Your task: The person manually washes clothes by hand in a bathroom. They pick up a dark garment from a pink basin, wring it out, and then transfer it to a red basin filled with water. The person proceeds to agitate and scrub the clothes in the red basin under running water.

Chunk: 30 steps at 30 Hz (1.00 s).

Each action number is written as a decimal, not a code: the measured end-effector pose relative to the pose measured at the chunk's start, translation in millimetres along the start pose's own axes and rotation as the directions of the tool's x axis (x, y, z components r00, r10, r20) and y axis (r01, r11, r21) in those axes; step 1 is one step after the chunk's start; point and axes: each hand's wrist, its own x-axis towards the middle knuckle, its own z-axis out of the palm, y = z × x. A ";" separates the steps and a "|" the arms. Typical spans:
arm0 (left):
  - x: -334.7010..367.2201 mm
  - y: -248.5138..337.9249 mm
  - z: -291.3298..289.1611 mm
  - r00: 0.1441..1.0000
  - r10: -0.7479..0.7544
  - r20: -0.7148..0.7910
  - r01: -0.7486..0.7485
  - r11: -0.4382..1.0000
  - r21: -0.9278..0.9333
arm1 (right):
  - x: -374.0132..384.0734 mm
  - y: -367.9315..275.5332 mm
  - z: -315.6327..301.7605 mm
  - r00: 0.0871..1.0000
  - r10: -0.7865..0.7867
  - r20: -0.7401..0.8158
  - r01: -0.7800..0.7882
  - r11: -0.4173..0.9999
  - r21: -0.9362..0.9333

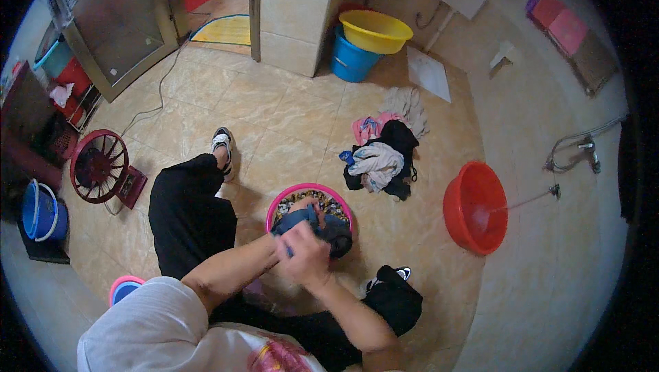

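A pink-rimmed basin (270,211) with a speckled, patterned inside stands on the floor between my legs. Dark blue wet-looking cloth (336,233) is bunched over its near right side. My left hand (303,204) is in the basin, partly covered by this cloth and gripping it. Above the near rim, my right hand (304,254) is closed, crossing over the left forearm. Something small and blue (288,251) shows at its fingers, too blurred to name.
Beyond the basin lies a heap of clothes (381,163). Water from a wall tap (587,152) hose runs into a red basin (453,211) at right. A yellow basin (376,31) sits on a blue bucket (353,63). A dark red fan (100,166), its cord trailing, and a blue bucket (42,213) stand left.
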 end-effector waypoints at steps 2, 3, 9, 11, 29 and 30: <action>-11.6 -15.1 4.8 0.998 0.018 0.064 -0.012 0.996 -0.093 | 12.8 33.5 -6.2 0.993 0.076 -0.088 -0.082 0.994 -0.069; -20.4 -23.1 12.6 0.995 0.020 0.100 -0.006 0.990 -0.138 | 23.8 48.7 -13.8 0.968 0.128 -0.214 -0.143 0.988 -0.055; 29.1 12.7 -64.8 0.912 -0.040 0.409 0.061 0.997 -0.039 | 10.4 -12.1 -2.2 0.999 -0.023 -0.043 0.026 0.997 0.069; -6.6 -18.3 8.7 0.928 0.373 0.019 -0.327 0.787 0.523 | -4.6 -8.9 -10.4 0.992 0.062 0.108 -0.063 0.998 0.004; -80.1 2.3 83.4 0.971 -0.216 0.101 0.204 0.973 0.112 | 21.1 141.9 -46.9 0.671 0.699 -0.248 -0.615 0.711 0.342; -79.4 6.8 75.6 0.980 -0.114 0.165 0.053 0.941 0.335 | 27.4 137.5 -50.6 0.584 0.778 -0.232 -0.561 0.593 0.578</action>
